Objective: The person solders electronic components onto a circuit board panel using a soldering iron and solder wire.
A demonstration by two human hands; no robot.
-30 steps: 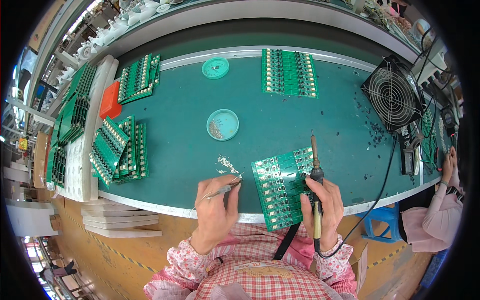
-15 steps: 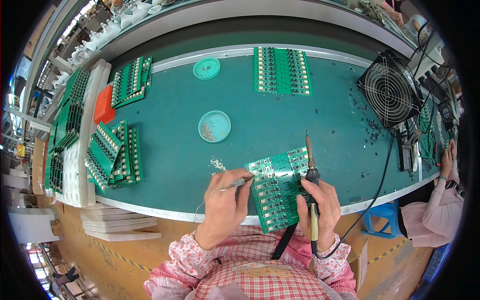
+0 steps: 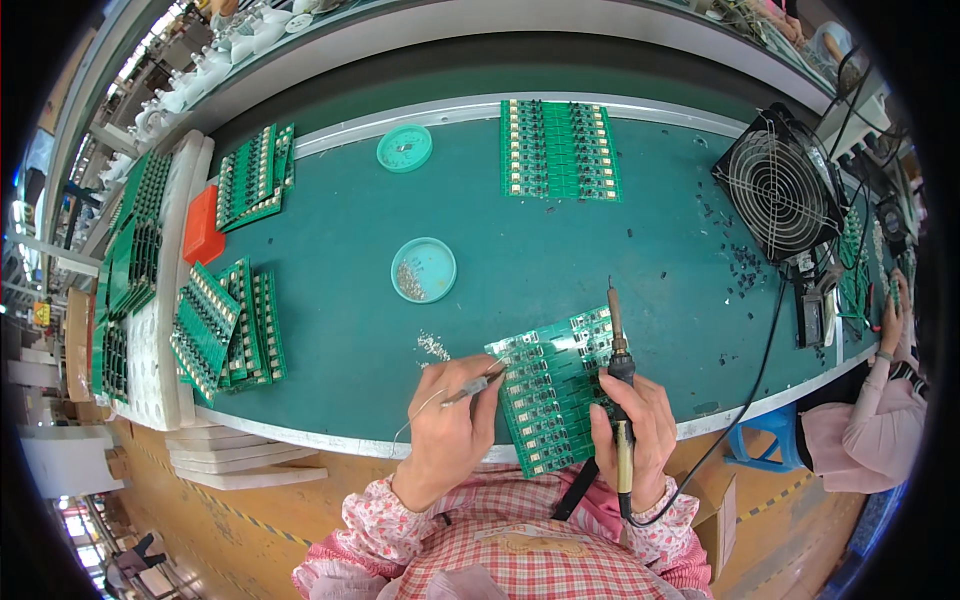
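Fingers (image 3: 652,408) grip iron (image 3: 622,368); green bench (image 3: 530,262), tan floor (image 3: 270,507).

Circuit board (image 3: 548,392) (green) between hands (image 3: 447,425)

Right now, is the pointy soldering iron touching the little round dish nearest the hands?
Apart. The head view shows a wide stretch of green tabletop between the soldering iron in the right hand and that round dish.

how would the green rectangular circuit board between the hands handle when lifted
The green rectangular circuit board would probably be stiff; it looks flat. Appearing thin, it's likely light for its size. The small mounted components might get knocked.
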